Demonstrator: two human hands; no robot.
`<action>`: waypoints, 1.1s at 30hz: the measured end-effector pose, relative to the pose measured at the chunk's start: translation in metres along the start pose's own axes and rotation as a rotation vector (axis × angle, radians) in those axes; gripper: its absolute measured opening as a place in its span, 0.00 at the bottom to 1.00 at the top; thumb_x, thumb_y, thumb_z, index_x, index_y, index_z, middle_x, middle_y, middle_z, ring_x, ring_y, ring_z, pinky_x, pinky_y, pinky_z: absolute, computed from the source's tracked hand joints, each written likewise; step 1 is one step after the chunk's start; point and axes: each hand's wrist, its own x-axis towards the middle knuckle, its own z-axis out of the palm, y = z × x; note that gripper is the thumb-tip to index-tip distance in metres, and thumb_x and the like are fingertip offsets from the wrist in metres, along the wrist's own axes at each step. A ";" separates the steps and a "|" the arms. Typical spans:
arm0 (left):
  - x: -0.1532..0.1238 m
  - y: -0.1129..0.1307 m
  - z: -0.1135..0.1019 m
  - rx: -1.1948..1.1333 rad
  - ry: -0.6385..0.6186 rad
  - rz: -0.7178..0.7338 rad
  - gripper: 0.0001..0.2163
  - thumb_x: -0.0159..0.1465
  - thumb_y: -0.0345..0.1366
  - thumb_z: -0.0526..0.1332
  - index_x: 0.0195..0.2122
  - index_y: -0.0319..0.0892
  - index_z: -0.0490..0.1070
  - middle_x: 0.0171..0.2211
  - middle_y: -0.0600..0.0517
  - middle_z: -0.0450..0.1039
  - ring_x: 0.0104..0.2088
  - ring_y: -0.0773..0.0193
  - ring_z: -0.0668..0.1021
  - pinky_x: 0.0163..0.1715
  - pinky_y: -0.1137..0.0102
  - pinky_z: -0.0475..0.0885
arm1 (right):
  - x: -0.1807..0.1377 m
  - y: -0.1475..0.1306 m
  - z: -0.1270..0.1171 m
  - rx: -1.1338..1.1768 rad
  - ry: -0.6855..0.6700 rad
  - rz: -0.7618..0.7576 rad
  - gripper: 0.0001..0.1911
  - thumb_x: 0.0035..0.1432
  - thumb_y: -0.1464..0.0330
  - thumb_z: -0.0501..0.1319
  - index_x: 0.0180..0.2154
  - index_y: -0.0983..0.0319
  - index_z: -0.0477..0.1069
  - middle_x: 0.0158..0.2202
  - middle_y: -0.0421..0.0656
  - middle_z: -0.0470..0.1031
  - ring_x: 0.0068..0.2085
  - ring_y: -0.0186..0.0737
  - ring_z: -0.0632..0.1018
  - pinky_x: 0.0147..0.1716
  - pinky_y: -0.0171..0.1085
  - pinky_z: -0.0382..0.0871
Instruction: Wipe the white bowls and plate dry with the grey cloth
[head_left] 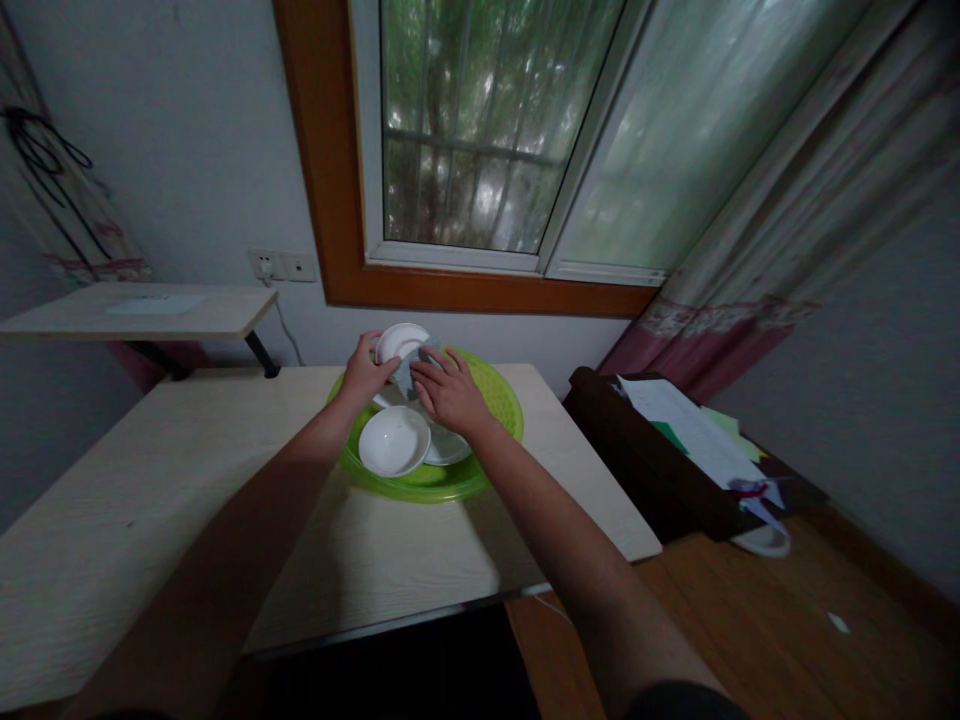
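A round green plastic basin [495, 395] sits on the pale wooden table [150, 500] and holds several white dishes. My left hand [365, 370] grips a small white plate [400, 340] by its edge, tilted up over the far side of the basin. My right hand [450, 392] presses a grey cloth [409, 372] against that plate. A white bowl [394, 440] lies in the near part of the basin, with another white plate [448, 450] beside it under my right wrist.
A small raised shelf [135, 310] stands at the table's back left, near a wall socket [281, 265]. To the right, a dark low cabinet [660, 460] carries papers [690, 425]. A window [480, 130] and curtain [787, 220] lie behind.
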 end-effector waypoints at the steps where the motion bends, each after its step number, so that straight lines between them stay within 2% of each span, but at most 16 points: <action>1: 0.000 0.000 0.000 -0.009 -0.009 0.008 0.29 0.57 0.39 0.68 0.61 0.47 0.64 0.51 0.46 0.73 0.38 0.61 0.80 0.29 0.71 0.76 | 0.000 0.000 0.000 0.001 0.000 -0.009 0.18 0.72 0.66 0.56 0.59 0.55 0.75 0.62 0.44 0.76 0.72 0.49 0.63 0.73 0.59 0.47; 5: 0.000 -0.001 0.003 -0.015 -0.014 0.024 0.29 0.56 0.37 0.68 0.60 0.48 0.65 0.51 0.46 0.73 0.37 0.62 0.80 0.29 0.72 0.76 | 0.000 0.001 0.002 -0.005 0.061 0.068 0.21 0.71 0.65 0.56 0.63 0.53 0.70 0.67 0.43 0.69 0.72 0.51 0.62 0.73 0.61 0.44; 9: 0.002 -0.003 0.003 0.000 0.012 0.007 0.31 0.57 0.39 0.68 0.62 0.47 0.64 0.52 0.44 0.72 0.35 0.62 0.80 0.28 0.70 0.76 | 0.000 0.002 0.002 -0.022 0.072 0.130 0.18 0.71 0.65 0.57 0.58 0.56 0.74 0.63 0.46 0.75 0.69 0.54 0.66 0.72 0.62 0.47; 12: 0.003 -0.004 0.001 -0.007 0.027 -0.001 0.31 0.57 0.39 0.69 0.61 0.47 0.64 0.52 0.45 0.73 0.38 0.60 0.80 0.32 0.68 0.78 | -0.001 0.001 0.001 -0.010 0.028 0.073 0.16 0.70 0.65 0.57 0.55 0.56 0.77 0.59 0.46 0.78 0.68 0.53 0.67 0.71 0.60 0.51; 16: 0.002 -0.003 0.001 -0.019 -0.001 0.009 0.30 0.56 0.38 0.69 0.60 0.47 0.65 0.52 0.45 0.74 0.39 0.61 0.80 0.34 0.69 0.78 | -0.001 -0.001 -0.001 -0.017 -0.027 -0.018 0.18 0.71 0.64 0.57 0.59 0.56 0.73 0.64 0.44 0.74 0.70 0.51 0.65 0.72 0.58 0.51; 21: 0.003 -0.005 0.004 -0.043 -0.014 0.015 0.31 0.55 0.35 0.67 0.61 0.48 0.64 0.52 0.46 0.73 0.35 0.65 0.79 0.29 0.73 0.76 | -0.001 -0.001 -0.002 -0.104 0.037 0.062 0.21 0.72 0.64 0.56 0.63 0.56 0.68 0.70 0.43 0.65 0.70 0.55 0.63 0.71 0.61 0.49; 24: 0.004 -0.005 0.003 -0.049 0.016 0.002 0.32 0.56 0.37 0.68 0.62 0.48 0.63 0.52 0.47 0.73 0.33 0.66 0.79 0.28 0.72 0.76 | -0.001 -0.001 -0.003 -0.127 0.046 0.096 0.19 0.72 0.64 0.54 0.61 0.60 0.70 0.65 0.47 0.72 0.67 0.55 0.67 0.70 0.59 0.52; 27: 0.004 -0.005 0.002 -0.049 0.031 -0.003 0.31 0.57 0.36 0.67 0.62 0.47 0.63 0.51 0.46 0.73 0.33 0.64 0.79 0.30 0.70 0.76 | -0.002 -0.001 -0.004 -0.124 -0.007 0.037 0.18 0.73 0.64 0.54 0.58 0.61 0.73 0.61 0.48 0.76 0.66 0.54 0.68 0.68 0.56 0.57; 30: 0.005 -0.006 0.001 -0.029 0.031 0.050 0.29 0.56 0.33 0.67 0.60 0.45 0.66 0.50 0.45 0.74 0.39 0.61 0.80 0.36 0.68 0.78 | -0.002 -0.002 -0.004 -0.116 -0.043 -0.027 0.19 0.73 0.64 0.54 0.60 0.58 0.72 0.64 0.45 0.73 0.68 0.51 0.66 0.69 0.56 0.56; 33: 0.006 -0.009 0.003 -0.046 0.013 0.076 0.29 0.55 0.32 0.67 0.59 0.46 0.67 0.49 0.46 0.74 0.40 0.62 0.80 0.37 0.69 0.78 | -0.001 -0.002 -0.003 -0.129 -0.005 0.003 0.21 0.72 0.64 0.55 0.64 0.56 0.68 0.69 0.42 0.67 0.71 0.52 0.62 0.71 0.58 0.52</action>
